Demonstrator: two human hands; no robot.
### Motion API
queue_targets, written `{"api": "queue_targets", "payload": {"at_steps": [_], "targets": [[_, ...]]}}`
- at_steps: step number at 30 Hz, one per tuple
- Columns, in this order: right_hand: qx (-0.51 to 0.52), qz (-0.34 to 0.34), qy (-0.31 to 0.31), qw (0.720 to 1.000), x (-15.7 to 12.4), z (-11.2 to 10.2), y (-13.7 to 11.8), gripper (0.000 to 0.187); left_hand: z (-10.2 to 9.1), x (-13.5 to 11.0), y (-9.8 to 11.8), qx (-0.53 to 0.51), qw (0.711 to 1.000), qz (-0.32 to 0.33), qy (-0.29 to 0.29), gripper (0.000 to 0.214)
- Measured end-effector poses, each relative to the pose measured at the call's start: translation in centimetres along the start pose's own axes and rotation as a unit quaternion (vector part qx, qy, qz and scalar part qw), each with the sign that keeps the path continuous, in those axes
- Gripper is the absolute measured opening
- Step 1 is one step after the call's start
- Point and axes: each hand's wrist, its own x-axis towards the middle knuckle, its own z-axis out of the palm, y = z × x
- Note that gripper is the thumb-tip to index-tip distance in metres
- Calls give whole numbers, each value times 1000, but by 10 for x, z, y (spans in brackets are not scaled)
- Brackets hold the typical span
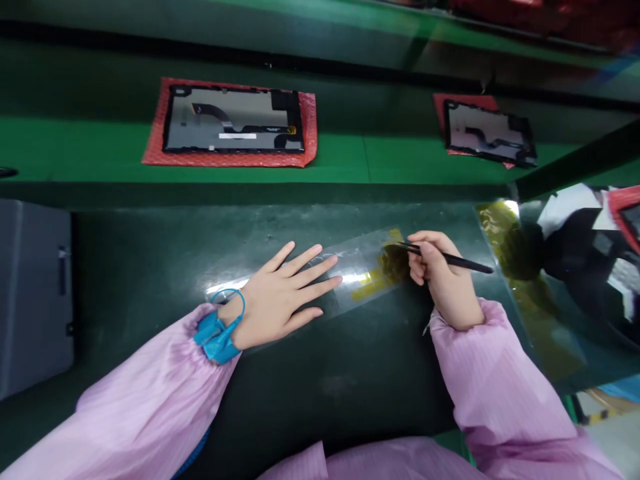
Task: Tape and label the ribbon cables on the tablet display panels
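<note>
My left hand [283,293] lies flat with fingers spread, pressing on the left part of a clear plastic sheet [350,257] on the dark green bench mat. A blue band [217,337] goes round that wrist. Yellow tape pieces [370,283] stick to the sheet's right end. Black tweezers [463,263] sit pinched in my right hand [445,277], pen-like. Their tips point left onto the yellow tape at the sheet's upper right corner. Whether the tips grip a piece of tape is too small to tell.
On the green shelf behind, two display panels [187,130] [500,133] rest on red bubble-wrap bags. A grey case [35,293] stands at left. At right lie a strip of yellow film [505,243] and a black object [580,260] beside white pieces. A dark post [575,153] rises there.
</note>
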Motion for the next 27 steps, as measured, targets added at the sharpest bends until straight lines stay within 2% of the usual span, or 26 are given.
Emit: {"api": "queue_targets", "payload": {"at_steps": [6,11,15,21,27], "targets": [[-59,11,4,998,-12,6,0,39,1,-1,-1,-8,1000,-1,10,52],[-146,5,-63,987,-40,19,-4,35,2,1,1,-12,1000,-8,7,53],[-195,-5,-83,977,-52,25,-8,29,3,0,2,-13,1000,-6,10,54],[-204,1,-110,973,-50,22,-12,28,3,-1,1,-5,1000,-5,-6,54],[-151,60,-133,978,-46,22,-11,33,4,0,2,-16,1000,-8,3,54]]}}
